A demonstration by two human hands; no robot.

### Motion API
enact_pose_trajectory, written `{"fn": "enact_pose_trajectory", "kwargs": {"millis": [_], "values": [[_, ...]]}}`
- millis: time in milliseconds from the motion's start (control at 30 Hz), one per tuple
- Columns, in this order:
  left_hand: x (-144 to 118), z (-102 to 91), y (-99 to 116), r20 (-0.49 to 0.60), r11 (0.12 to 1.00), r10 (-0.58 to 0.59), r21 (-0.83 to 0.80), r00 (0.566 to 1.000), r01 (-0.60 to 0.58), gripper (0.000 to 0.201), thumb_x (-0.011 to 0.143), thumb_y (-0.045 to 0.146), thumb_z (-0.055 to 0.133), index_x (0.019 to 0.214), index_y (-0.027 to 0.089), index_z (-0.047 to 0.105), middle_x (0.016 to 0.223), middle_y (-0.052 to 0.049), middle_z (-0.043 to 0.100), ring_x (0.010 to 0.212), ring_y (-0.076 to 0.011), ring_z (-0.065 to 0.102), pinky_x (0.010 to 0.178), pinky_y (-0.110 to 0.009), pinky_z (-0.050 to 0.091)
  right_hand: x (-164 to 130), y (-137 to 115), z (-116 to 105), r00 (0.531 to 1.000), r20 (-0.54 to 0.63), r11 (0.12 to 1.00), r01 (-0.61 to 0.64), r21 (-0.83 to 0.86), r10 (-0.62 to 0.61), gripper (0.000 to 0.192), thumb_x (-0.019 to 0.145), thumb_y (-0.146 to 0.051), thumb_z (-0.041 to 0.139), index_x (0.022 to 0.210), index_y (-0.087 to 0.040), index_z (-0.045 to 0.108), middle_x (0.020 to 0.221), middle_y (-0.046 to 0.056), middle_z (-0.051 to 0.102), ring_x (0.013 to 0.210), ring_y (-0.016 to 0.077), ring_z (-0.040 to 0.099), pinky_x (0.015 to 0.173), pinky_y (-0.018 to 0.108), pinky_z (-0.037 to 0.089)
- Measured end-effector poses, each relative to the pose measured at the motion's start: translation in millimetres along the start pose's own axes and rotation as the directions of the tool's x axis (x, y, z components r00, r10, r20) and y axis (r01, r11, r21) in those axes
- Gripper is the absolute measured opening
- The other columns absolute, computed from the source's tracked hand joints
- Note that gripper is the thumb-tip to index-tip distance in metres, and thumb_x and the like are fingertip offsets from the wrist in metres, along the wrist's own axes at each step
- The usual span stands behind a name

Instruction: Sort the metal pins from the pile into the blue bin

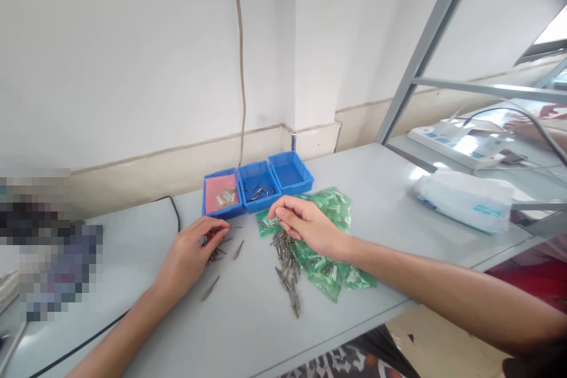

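My left hand (195,245) is closed in a pinch around a thin metal bit (236,227), whose narrow tip points right. Below those fingers lies a small cluster of similar bits (215,255), partly hidden by the hand. Two loose bits, one a slim pointed piece (210,288), lie close by. My right hand (305,224) has thumb and fingers pressed together above a pile of metal bits with brass-coloured ends (287,260); what they hold is too small to make out. Green plastic packets (330,207) with small pieces inside spread under and beside the right hand.
Three blue trays stand near the wall: the left tray (204,201) holds pink material and a clear packet, the middle tray (261,207) several metal bits. A white plastic pack (465,198) lies by the grey metal frame (425,47). A black cable (101,331) crosses the table at left.
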State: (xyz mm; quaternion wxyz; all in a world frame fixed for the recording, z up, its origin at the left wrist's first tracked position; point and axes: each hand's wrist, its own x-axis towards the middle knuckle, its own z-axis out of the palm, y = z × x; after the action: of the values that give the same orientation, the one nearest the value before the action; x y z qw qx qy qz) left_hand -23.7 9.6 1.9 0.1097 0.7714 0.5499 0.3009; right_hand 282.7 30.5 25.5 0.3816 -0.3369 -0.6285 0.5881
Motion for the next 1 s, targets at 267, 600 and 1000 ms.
{"fn": "enact_pose_trajectory", "kwargs": {"millis": [267,600,1000], "values": [[-2.5,1.4,-3.3,-0.007,0.995,0.071,0.069,0.997,-0.071,0.028,0.111,0.047,0.053,0.107,0.027,0.072,0.105,-0.001,0.075,0.088,-0.0192,0.068,0.081,-0.029,0.052,7.5,0.8,-3.8,0.989,-0.148,0.997,-0.003,0.073,0.014,0.011,0.107,-0.035,0.055,0.108,-0.024,0.057,0.084,-0.005,0.05,0.059,0.0094,0.044,0.059,0.025,0.036],[-4.3,5.3,-3.4,0.027,0.994,0.094,0.045,0.995,-0.095,0.028,0.113,0.045,0.05,0.107,0.027,0.071,0.102,-0.002,0.072,0.086,-0.0189,0.065,0.08,-0.03,0.051,13.4,-0.3,-12.3,0.995,-0.102,0.994,-0.011,-0.104,0.0,0.017,0.108,-0.028,0.046,0.097,-0.022,0.058,0.082,-0.003,0.05,0.059,0.0113,0.046,0.06,0.027,0.04],[-3.5,8.1,7.0,0.033,0.972,0.233,-0.046,0.972,-0.231,0.026,0.112,0.04,0.053,0.111,0.024,0.073,0.108,-0.006,0.073,0.098,-0.0209,0.069,0.088,-0.033,0.055,11.7,0.6,-12.8,0.981,-0.061,0.919,0.149,-0.365,-0.184,0.028,0.111,-0.024,0.042,0.126,-0.026,0.065,0.108,0.004,0.06,0.065,0.0131,0.052,0.068,0.032,0.051]]}}
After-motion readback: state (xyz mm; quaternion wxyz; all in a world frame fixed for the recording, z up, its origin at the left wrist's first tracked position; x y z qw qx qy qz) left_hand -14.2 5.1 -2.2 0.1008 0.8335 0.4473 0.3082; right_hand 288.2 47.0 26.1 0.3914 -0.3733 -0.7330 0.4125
